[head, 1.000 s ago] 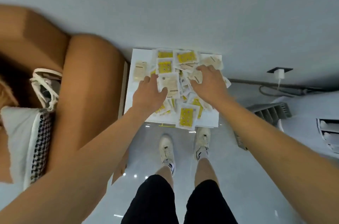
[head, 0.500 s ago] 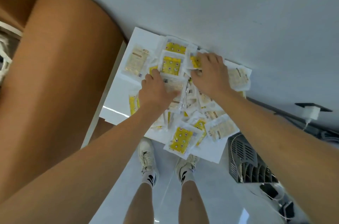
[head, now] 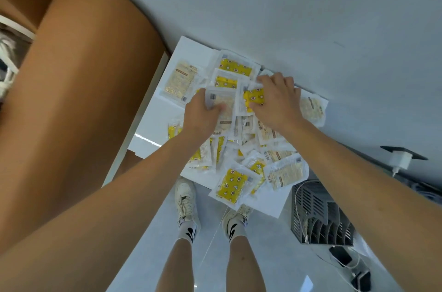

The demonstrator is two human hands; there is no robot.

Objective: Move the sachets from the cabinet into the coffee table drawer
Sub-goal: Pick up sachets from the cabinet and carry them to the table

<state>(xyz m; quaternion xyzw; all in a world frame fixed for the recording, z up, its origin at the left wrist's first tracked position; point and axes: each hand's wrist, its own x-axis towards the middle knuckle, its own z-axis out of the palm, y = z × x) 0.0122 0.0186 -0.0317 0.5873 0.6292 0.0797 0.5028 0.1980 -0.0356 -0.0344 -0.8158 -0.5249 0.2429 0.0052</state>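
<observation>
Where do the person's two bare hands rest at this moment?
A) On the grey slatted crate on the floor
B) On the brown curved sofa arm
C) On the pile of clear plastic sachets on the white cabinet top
C: the left hand and right hand both grip sachets in the pile of clear plastic sachets spread over the white cabinet top.

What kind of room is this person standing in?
Probably a living room at home. A brown sofa arm stands beside a small white cabinet top strewn with sachets, a charger is plugged into the wall, and the floor is glossy tile.
</observation>
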